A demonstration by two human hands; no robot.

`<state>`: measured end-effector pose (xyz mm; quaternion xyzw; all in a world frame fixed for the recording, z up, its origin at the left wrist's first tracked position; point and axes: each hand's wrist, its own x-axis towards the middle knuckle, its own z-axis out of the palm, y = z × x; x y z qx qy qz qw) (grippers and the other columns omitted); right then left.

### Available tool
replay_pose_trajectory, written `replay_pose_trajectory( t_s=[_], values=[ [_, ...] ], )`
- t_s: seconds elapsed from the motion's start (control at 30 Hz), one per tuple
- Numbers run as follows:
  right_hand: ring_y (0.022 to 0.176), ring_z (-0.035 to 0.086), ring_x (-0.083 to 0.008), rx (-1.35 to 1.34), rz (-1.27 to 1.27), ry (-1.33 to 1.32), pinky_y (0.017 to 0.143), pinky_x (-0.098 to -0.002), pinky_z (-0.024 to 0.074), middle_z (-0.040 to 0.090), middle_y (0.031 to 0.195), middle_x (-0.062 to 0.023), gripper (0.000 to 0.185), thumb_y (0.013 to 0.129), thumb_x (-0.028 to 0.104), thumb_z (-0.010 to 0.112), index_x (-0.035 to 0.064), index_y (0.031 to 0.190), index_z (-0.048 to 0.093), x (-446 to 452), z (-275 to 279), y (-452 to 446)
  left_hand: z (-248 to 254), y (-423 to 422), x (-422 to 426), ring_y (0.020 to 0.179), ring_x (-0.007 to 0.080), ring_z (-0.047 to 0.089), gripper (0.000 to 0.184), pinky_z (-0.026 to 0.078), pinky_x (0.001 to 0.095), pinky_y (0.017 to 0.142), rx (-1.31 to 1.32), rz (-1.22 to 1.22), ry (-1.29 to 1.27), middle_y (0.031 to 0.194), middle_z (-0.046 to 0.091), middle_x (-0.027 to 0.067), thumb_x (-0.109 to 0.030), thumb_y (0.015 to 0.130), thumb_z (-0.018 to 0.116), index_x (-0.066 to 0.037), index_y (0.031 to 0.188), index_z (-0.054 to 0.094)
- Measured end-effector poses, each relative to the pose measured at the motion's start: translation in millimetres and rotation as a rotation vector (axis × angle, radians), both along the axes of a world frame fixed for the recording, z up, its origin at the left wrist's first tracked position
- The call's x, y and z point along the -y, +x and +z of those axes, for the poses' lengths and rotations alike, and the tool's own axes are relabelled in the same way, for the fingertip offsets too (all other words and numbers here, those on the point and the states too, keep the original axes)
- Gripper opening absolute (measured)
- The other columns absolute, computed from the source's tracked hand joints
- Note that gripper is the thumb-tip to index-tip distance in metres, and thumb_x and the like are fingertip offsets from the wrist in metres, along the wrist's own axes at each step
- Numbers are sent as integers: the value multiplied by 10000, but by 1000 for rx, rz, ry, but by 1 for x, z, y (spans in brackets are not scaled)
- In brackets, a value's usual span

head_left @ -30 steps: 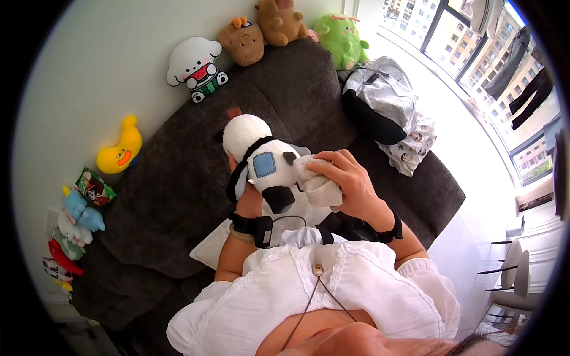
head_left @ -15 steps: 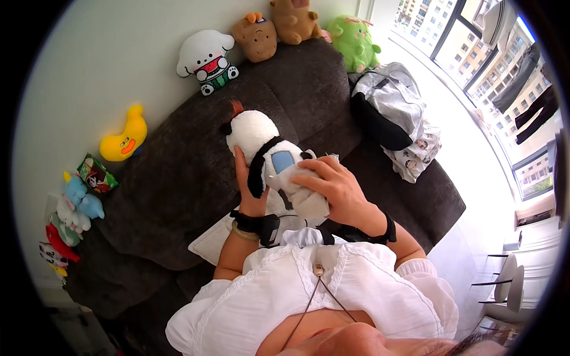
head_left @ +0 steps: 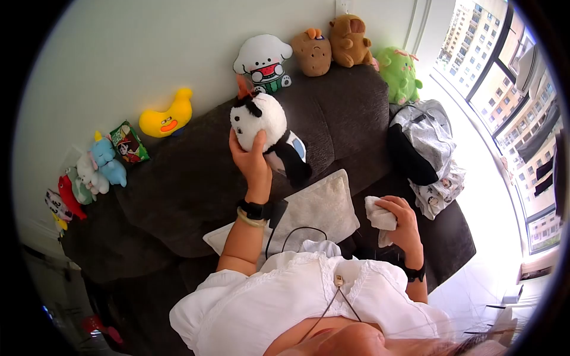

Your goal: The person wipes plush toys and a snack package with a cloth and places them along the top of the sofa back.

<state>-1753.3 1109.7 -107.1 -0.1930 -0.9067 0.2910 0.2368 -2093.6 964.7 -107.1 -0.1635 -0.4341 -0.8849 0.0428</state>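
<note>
A black-and-white panda plush point(head_left: 270, 127) with a reddish tuft and a blue patch is up in front of the dark sofa. My left hand point(head_left: 254, 163) grips it by the head, thumb and fingers around its lower side. Off to the right and lower, my right hand point(head_left: 402, 225) is closed on a bunched whitish cloth point(head_left: 380, 215), apart from the plush. Between my hands lies a cream cushion point(head_left: 323, 204), with a thin black cable over its lower part.
Along the back of the dark sofa point(head_left: 172, 202) stand a white dog plush point(head_left: 261, 56), a brown plush point(head_left: 312, 53), a capybara plush point(head_left: 350, 41) and a green plush point(head_left: 399, 74). A yellow plush point(head_left: 169, 118) and several toys sit left. A grey-black bag point(head_left: 421, 139) is right.
The panda plush has moved up and turned so its face shows. My right hand with the cloth has come away from it to the right. The view has shifted.
</note>
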Motion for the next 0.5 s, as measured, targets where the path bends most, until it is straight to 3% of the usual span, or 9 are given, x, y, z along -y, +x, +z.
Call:
replay_pose_trajectory(
  t_s=[0.07, 0.17, 0.23, 0.33, 0.43, 0.5],
  values=[
    [1018, 632, -328, 17, -79, 2, 892, -384, 515, 688, 1128, -102, 542, 552, -66, 727, 77, 1075, 739, -1, -14, 17, 25, -33, -4, 1240, 259, 529, 771, 445, 371, 1052, -138, 250, -92, 1386, 494, 171, -81, 809, 797, 32, 1450, 382],
    [1018, 633, -328, 43, -189, 14, 889, -385, 514, 692, 1117, -97, 507, 574, -74, 708, 75, 1057, 742, 2, -28, 40, 45, -104, -10, 1353, 349, 367, 965, 344, 472, 1126, -373, 710, -379, 1448, 324, 230, -232, 745, 882, 44, 1474, 313],
    [1021, 634, -329, 58, -256, 33, 894, -386, 511, 693, 1107, -97, 491, 587, -79, 694, 76, 1050, 743, 5, -32, 53, 47, -156, -17, 1341, 412, 339, 1043, 331, 512, 1119, -430, 885, -494, 1427, 309, 252, -272, 708, 905, 41, 1479, 277],
    [1032, 633, -336, 84, -330, 24, 912, -392, 504, 695, 1083, -103, 467, 612, -89, 657, 73, 1042, 742, 13, -38, 70, 42, -201, -28, 1337, 452, 318, 1088, 323, 536, 1111, -332, 921, -692, 1467, 265, 278, -295, 684, 918, 31, 1483, 255],
    [1040, 632, -340, 103, -390, 7, 913, -398, 504, 695, 1086, -107, 462, 620, -89, 648, 70, 1043, 741, 20, -45, 85, 18, -214, -31, 1288, 441, 376, 1085, 328, 544, 1089, -217, 932, -1098, 1426, 370, 259, -328, 674, 907, 2, 1487, 269],
    [1024, 650, -349, 94, -423, -7, 913, -398, 509, 703, 1072, -129, 464, 621, -95, 640, 62, 1045, 742, 21, -49, 95, 6, -219, -24, 1278, 431, 397, 1112, 338, 537, 1079, -66, 805, -1255, 1402, 423, 246, -397, 656, 905, -5, 1487, 279]
  ],
)
